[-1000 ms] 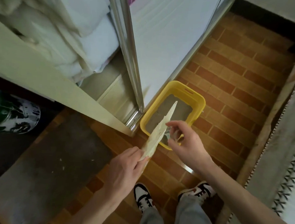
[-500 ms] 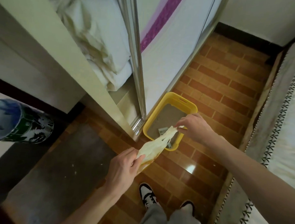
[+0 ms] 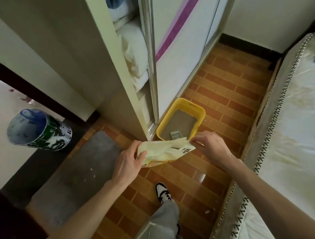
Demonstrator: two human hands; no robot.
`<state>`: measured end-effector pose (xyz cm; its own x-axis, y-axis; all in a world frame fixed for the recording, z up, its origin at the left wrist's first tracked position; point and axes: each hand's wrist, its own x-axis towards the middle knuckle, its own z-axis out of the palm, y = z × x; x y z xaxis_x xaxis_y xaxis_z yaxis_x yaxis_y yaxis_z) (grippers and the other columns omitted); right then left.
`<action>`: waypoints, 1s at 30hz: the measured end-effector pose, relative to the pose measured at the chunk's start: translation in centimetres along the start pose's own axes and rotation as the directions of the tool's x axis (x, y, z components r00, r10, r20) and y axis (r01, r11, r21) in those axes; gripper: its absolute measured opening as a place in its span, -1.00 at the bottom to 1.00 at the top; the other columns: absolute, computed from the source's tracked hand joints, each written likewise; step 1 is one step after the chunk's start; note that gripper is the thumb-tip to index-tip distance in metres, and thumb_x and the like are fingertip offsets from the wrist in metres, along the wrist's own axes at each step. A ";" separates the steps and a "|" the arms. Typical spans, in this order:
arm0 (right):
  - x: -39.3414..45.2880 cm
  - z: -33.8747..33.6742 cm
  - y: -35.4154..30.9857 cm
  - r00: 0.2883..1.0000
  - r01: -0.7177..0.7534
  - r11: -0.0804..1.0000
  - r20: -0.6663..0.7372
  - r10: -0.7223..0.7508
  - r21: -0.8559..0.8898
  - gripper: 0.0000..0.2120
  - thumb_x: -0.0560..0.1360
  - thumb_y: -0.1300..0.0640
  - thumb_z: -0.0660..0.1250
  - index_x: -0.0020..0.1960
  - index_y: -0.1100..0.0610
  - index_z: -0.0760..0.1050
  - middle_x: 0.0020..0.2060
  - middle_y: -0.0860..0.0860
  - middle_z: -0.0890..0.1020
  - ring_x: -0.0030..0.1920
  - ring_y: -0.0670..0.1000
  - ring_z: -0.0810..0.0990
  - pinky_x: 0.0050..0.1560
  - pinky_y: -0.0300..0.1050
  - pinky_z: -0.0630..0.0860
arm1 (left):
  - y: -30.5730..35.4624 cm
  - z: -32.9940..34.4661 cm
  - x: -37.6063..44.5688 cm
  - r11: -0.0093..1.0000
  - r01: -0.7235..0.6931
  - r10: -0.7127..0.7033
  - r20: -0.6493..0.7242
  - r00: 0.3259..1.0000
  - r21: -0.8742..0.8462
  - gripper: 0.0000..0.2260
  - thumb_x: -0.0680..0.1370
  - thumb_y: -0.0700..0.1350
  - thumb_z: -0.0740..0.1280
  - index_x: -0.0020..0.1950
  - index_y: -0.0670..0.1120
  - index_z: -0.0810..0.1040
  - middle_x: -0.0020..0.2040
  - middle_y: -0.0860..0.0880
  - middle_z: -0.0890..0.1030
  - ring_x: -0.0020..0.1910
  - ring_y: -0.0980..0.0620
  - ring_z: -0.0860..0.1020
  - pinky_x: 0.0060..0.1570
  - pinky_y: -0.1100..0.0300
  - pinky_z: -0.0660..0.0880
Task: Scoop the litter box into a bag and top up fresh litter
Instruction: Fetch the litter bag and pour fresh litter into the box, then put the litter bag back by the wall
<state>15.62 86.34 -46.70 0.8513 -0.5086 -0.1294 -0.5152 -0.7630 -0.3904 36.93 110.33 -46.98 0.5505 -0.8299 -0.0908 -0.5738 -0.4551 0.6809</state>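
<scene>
A yellow litter box (image 3: pixel 200 110) sits on the brick-pattern floor against the wardrobe's sliding door, filled with grey litter (image 3: pixel 180 123). A white slotted scoop (image 3: pixel 176 135) lies in its near end. A crumpled pale-yellow plastic bag (image 3: pixel 165 151) hangs between my hands, just in front of the box. My left hand (image 3: pixel 128 162) grips the bag's left end. My right hand (image 3: pixel 210 148) pinches the bag's right edge with fingertips, and dark print shows on that end.
A wardrobe (image 3: pixel 108 66) with folded bedding stands to the left of the box. A mattress (image 3: pixel 285 143) runs along the right. A grey mat (image 3: pixel 86 166) lies at left, with a blue-green patterned bucket (image 3: pixel 39 130) beyond it. My shoe (image 3: pixel 163 192) is on the floor below the bag.
My hands have pulled apart, stretching the bag out sideways from a folded strip. The view has tilted up, showing more wardrobe and mattress.
</scene>
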 end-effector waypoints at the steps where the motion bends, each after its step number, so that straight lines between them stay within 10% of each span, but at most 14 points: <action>1: -0.9 -0.5 -0.7 0.999 0.000 1.000 -0.046 0.001 0.004 -0.84 0.61 -0.01 0.37 0.05 0.01 0.70 -0.05 -0.12 0.72 -0.06 -0.01 0.64 -0.11 -0.06 0.54 | 0.6 -0.8 -0.5 1.000 -0.010 0.010 0.011 1.000 0.000 -0.80 0.66 0.01 0.32 0.26 -0.01 0.52 0.02 0.09 0.64 -0.08 0.19 0.66 -0.34 0.23 0.65; 21: -18.8 -8.1 -6.3 0.937 -0.136 0.990 -0.327 0.121 -0.025 -0.93 0.58 0.13 0.39 0.03 0.12 0.58 -0.09 0.00 0.64 -0.19 0.03 0.63 -0.25 0.01 0.62 | 11.2 -10.0 -5.9 0.930 -0.343 0.341 -0.039 0.939 -0.133 -0.74 0.69 0.11 0.22 0.04 0.03 0.65 -0.31 0.02 0.61 -0.39 0.01 0.57 -0.51 -0.09 0.47; 30: -21.6 -4.3 -10.2 0.895 -0.280 0.959 -0.349 0.278 0.046 -0.86 0.58 0.05 0.35 -0.04 0.12 0.61 -0.15 0.00 0.67 -0.20 0.05 0.63 -0.27 0.06 0.63 | 9.3 -14.6 -4.6 0.904 -0.420 0.427 0.165 0.889 -0.077 -0.58 0.64 0.26 0.17 -0.04 -0.02 0.64 -0.32 -0.07 0.62 -0.33 -0.09 0.60 -0.41 -0.13 0.51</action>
<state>2.09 103.41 -36.04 0.5841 -0.8062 0.0942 -0.7275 -0.5714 -0.3797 37.93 114.63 -29.61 0.1442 -0.9854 0.0903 -0.7035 -0.0379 0.7097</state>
